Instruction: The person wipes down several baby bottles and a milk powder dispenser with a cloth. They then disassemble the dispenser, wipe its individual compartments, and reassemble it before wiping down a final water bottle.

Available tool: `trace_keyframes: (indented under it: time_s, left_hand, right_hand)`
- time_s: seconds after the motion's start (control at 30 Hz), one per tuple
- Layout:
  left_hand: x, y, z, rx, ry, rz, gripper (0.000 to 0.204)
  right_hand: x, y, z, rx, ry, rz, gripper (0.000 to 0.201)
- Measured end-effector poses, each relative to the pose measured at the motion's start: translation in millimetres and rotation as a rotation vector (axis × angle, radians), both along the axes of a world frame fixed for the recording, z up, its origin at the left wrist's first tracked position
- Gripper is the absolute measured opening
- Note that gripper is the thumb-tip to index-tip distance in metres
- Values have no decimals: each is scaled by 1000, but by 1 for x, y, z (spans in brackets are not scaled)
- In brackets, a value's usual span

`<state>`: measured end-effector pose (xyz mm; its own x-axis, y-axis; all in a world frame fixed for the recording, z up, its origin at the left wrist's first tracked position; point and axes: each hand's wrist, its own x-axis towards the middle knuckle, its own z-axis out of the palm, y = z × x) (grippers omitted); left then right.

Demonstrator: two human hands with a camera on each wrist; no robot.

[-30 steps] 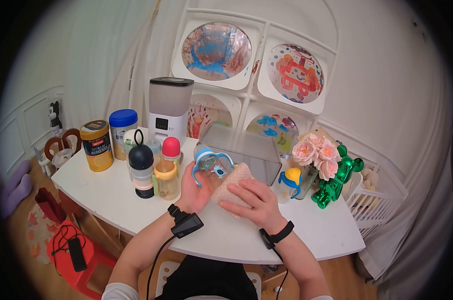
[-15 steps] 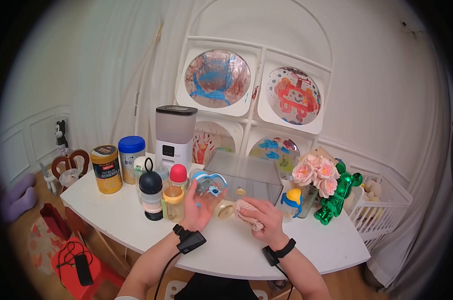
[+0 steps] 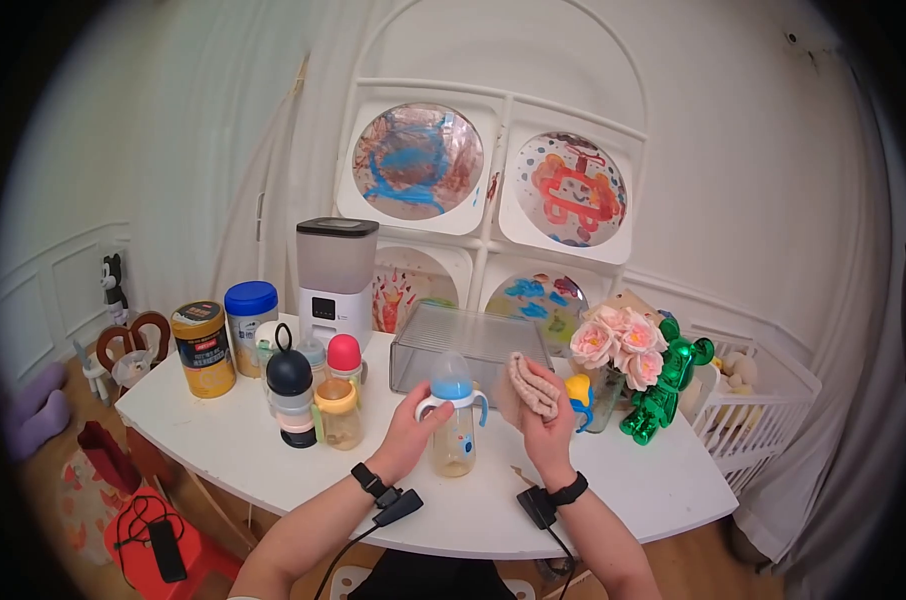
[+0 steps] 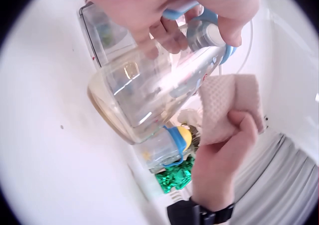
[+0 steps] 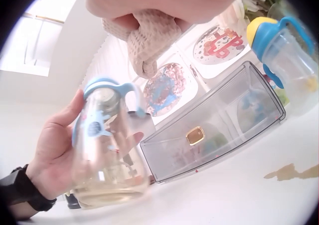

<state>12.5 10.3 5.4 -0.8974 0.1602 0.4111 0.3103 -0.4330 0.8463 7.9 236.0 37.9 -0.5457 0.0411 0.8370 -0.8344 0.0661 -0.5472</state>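
Observation:
A clear baby bottle with a light blue collar, two side handles and a domed top stands upright in my left hand. The fingers and thumb grip it near the collar and handle, and its base is close over the white table. In my right hand is a folded, waffle-textured pinkish cloth, held up to the right of the bottle and apart from it. The right wrist view shows the cloth bunched under the fingers and the bottle beyond it.
Behind the hands sits a grey transparent box. On the left are a yellow-lidded bottle, a black-topped container, cans and a dispenser. At right stand a blue-handled cup, pink flowers and a green bear figure.
The bottle was tilted with its base toward the cloth; now it is upright and lower. My right hand has drawn the cloth off the bottle and turned it upward.

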Motion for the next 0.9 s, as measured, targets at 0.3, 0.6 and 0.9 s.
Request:
trace_keyframes:
  time_s: [0.3, 0.6, 0.9]
  left_hand:
    - [2, 10, -9, -557, 447, 352, 75]
    - [-1, 5, -9, -234, 238, 339, 70]
    - [-13, -7, -7, 73, 7, 287, 56]
  right_hand:
    - [4, -10, -6, 156, 145, -81, 45]
    - [2, -12, -18, 253, 44, -74, 46]
    - [15, -26, -16, 435, -219, 105, 49]
